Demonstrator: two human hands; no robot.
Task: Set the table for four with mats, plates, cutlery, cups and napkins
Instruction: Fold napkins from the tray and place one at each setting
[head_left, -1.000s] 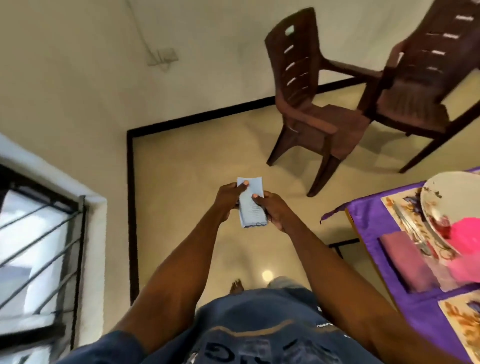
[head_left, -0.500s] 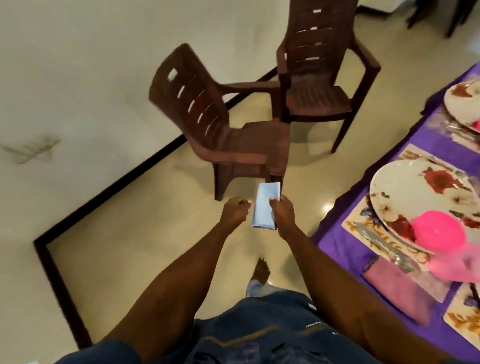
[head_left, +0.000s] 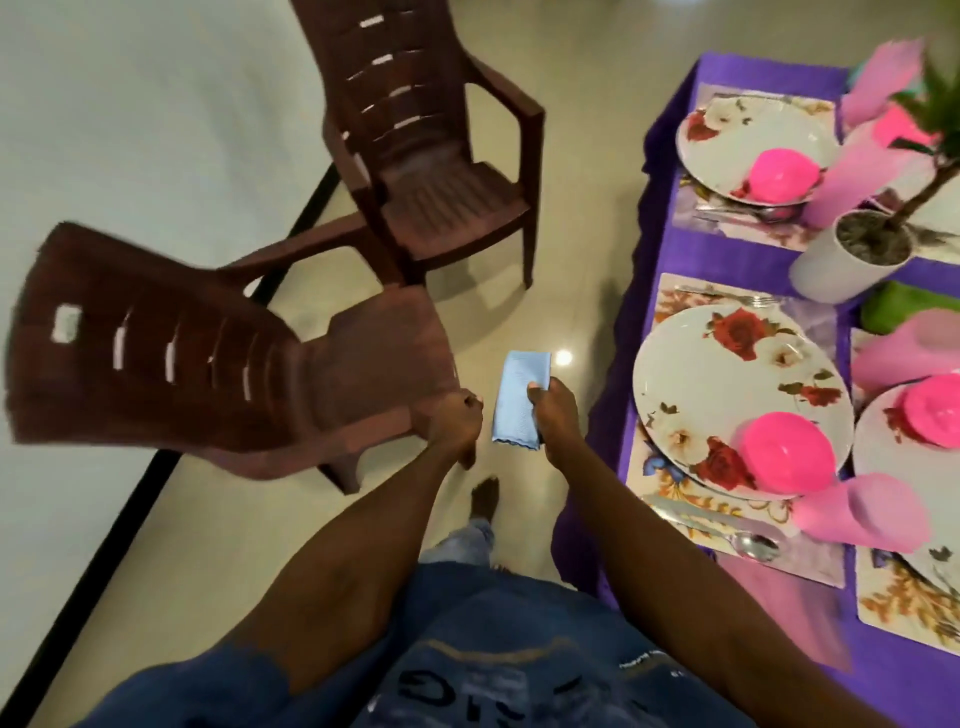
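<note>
Glossy beige tiled floor (head_left: 566, 270), black skirting (head_left: 291, 249), pale wall (head_left: 130, 104), two brown plastic armchairs (head_left: 426, 171)

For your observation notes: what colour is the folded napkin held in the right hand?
Light blue napkin, seen clearly in the head view.
</note>
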